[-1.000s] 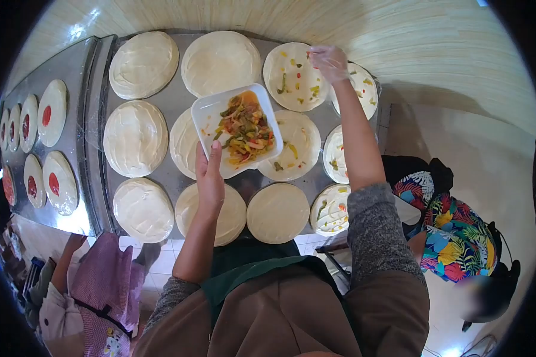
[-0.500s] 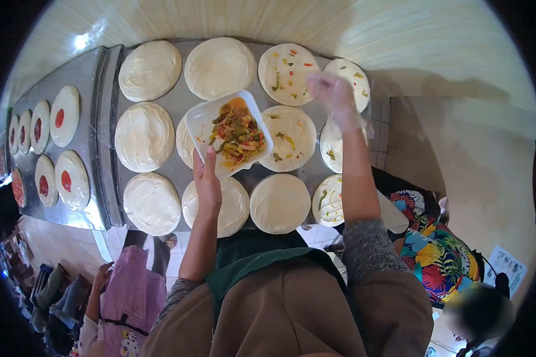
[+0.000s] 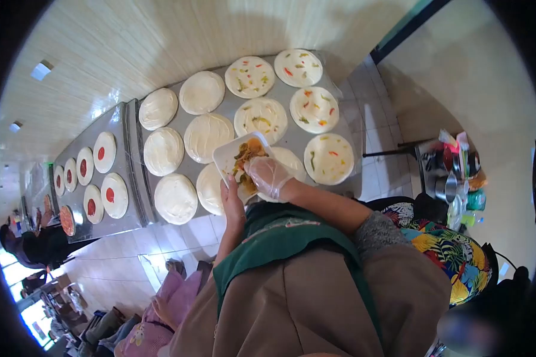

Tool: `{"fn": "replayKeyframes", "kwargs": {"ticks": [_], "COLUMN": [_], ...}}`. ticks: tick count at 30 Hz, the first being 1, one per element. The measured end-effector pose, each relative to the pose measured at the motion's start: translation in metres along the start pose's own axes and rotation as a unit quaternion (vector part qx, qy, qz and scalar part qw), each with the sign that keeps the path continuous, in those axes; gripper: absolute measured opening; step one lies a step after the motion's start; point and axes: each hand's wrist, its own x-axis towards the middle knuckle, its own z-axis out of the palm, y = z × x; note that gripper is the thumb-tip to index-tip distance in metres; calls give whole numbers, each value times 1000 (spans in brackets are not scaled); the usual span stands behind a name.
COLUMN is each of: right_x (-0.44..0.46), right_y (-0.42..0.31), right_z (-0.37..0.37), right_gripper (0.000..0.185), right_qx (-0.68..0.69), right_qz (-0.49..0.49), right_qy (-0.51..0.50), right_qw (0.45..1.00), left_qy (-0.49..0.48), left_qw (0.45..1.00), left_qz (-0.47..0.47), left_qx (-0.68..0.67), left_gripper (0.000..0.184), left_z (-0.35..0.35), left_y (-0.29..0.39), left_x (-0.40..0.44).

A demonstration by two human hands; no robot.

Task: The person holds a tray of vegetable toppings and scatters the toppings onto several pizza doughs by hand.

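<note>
My left hand (image 3: pixel 233 204) grips the near edge of a white plastic container (image 3: pixel 222 157), thumb over the rim, above the dough rounds. Chopped cooked vegetables (image 3: pixel 250 149) in red, green and yellow fill part of it. My right hand (image 3: pixel 269 177), in a clear plastic glove, reaches into the container with its fingers closed in among the vegetables; the fingertips are partly hidden. Beneath lie flat dough rounds spread with a white cream. Those at the right, such as a topped round (image 3: pixel 314 109), carry scattered vegetable bits; a plain round (image 3: pixel 175 198) at the left has only cream.
The dough rounds stand on a metal table (image 3: pixel 289 140). A second metal table (image 3: pixel 116 156) at the left holds rounds with red sauce. People stand close on both sides, one in a floral top (image 3: pixel 458 256), one in pink (image 3: pixel 173 297). Bowls and bottles crowd a side table (image 3: pixel 427 172).
My right hand has come back from above the far right rounds into the container. The view has swung, and more rounds at the right now show vegetable bits.
</note>
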Motion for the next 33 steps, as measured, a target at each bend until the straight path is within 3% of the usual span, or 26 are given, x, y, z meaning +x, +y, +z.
{"fn": "replayKeyframes", "kwargs": {"ticks": [1, 5, 8, 11, 15, 23, 26, 29, 31, 33], "right_x": [-6, -32, -47, -66, -82, -84, -72, -61, -58, -53], "right_y": [5, 42, 25, 37, 22, 4, -18, -25, -35, -42], "right_z": [-5, 6, -39, -26, -55, -31, -26, -8, -6, -5], "right_gripper": [8, 26, 33, 30, 29, 25, 23, 25, 27, 29], "right_qx": [32, 205, 480, 621, 668, 513, 568, 609, 447, 282], "right_qz": [14, 24, 164, 135, 206, 187, 232, 174, 141, 116], "right_qy": [-32, 15, -108, -99, -60, 38, 56, 72, 52, 43], "right_qw": [999, 978, 855, 766, 713, 837, 788, 770, 882, 951], "left_qy": [-3, 5, -11, -5, -29, -111, -110, -101, -90, -83], "left_qw": [1000, 1000, 999, 999, 999, 993, 994, 995, 995, 996], "left_qz": [-12, -1, 27, 24, 18, 20, 24, 24, 30, 24], "left_qx": [-10, -19, -28, -25, -10, -39, -9, 4, -4, -20], "left_gripper": [48, 48, 50, 50, 49, 46, 44, 41, 40, 40], "left_z": [1, 16, 12, 14, 23, 10, -12, -36, -48, -56], "left_y": [-5, -23, -20, -31, -17, 3, 6, 0, 2, 12], "left_x": [-5, -34, -54, -67, -73, -68, -60, -55, -58, -61]}}
